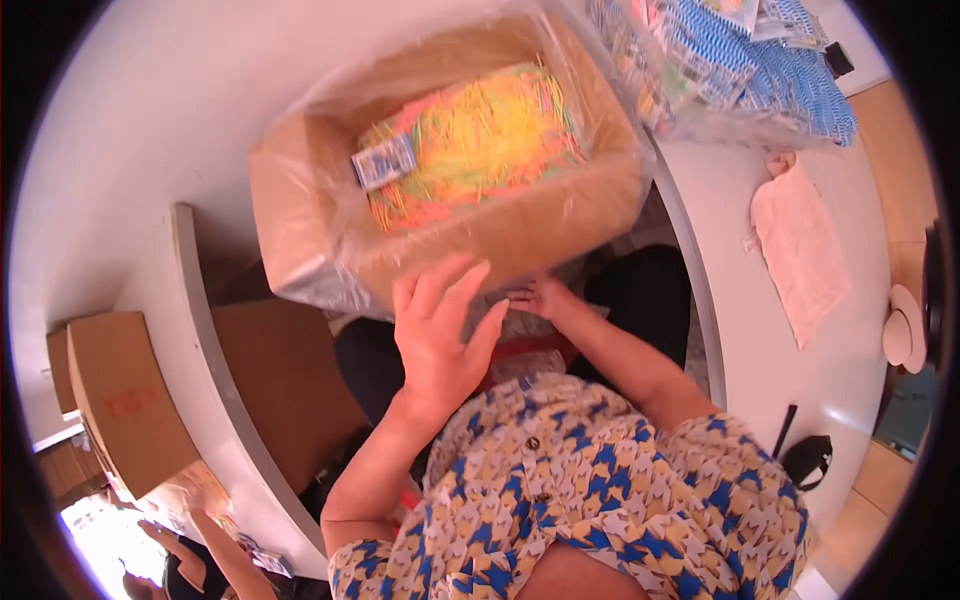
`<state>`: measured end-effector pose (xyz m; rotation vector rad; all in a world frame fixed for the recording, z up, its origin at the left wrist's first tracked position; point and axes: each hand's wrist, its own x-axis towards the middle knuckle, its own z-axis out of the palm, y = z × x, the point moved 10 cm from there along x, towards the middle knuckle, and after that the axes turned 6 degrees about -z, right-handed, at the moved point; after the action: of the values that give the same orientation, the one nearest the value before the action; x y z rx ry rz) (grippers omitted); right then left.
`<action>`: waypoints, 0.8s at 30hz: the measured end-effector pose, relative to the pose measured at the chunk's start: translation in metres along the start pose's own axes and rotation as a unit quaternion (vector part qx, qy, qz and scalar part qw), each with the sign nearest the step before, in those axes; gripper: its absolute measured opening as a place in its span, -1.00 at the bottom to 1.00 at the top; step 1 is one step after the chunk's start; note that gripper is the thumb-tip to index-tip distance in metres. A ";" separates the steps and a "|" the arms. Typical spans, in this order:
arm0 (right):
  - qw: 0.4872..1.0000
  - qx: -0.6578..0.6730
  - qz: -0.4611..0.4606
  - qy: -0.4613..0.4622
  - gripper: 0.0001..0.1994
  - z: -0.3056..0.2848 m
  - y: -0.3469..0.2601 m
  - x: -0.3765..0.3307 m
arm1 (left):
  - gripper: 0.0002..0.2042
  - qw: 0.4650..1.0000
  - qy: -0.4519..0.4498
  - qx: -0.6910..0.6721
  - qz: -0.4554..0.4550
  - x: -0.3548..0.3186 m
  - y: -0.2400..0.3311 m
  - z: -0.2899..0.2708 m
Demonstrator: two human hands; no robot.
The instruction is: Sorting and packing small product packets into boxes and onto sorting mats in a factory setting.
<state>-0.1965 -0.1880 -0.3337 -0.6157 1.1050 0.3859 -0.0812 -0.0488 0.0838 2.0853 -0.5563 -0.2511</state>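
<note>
A cardboard carton (pixel 480 245) lined with clear plastic stands in front of me. Many thin sticks (pixel 490 130) in yellow, orange, pink and green lie inside it. A small blue and white box (pixel 384 163) rests on the sticks at the left. My left hand (pixel 440 325) is raised at the carton's near side with its fingers spread, holding nothing visible. Below the near edge, close to my lap, is my right hand (pixel 540 298). Its fingers point left and look apart; their tips are partly hard to make out near the clear plastic.
Blue and white patterned packets (pixel 760 75) in a clear bag lie at the far right. A pink cloth (pixel 797 245) and a black item (pixel 807 462) rest on the white curved table (pixel 740 290). More cartons (pixel 130 400) stand left, near another person's arm (pixel 230 555).
</note>
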 end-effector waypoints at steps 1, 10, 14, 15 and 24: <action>1.000 0.003 -0.002 -0.016 -0.42 0.021 -0.001 0.015 | -0.34 0.981 0.031 0.183 0.052 0.018 0.013 -0.002; 0.570 0.599 0.053 -0.559 -0.39 0.154 -0.084 -0.044 | -0.54 0.948 -0.025 0.316 0.021 0.072 -0.058 0.049; 0.888 0.246 -0.242 -0.303 -0.35 0.128 -0.070 0.008 | -0.69 0.953 -0.008 0.299 0.050 0.082 -0.054 0.044; 0.874 0.209 -0.273 -0.343 -0.34 0.143 -0.080 -0.013 | -0.72 0.954 -0.006 0.294 0.052 0.082 -0.053 0.042; 0.872 0.332 -0.122 -0.337 -0.38 0.134 -0.060 0.041 | -0.75 0.956 0.011 0.286 0.062 0.094 -0.049 0.039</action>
<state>-0.0510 -0.1496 -0.3134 0.0214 0.4159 -0.0283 0.0007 -0.1005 0.0247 2.5918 -0.8153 0.0146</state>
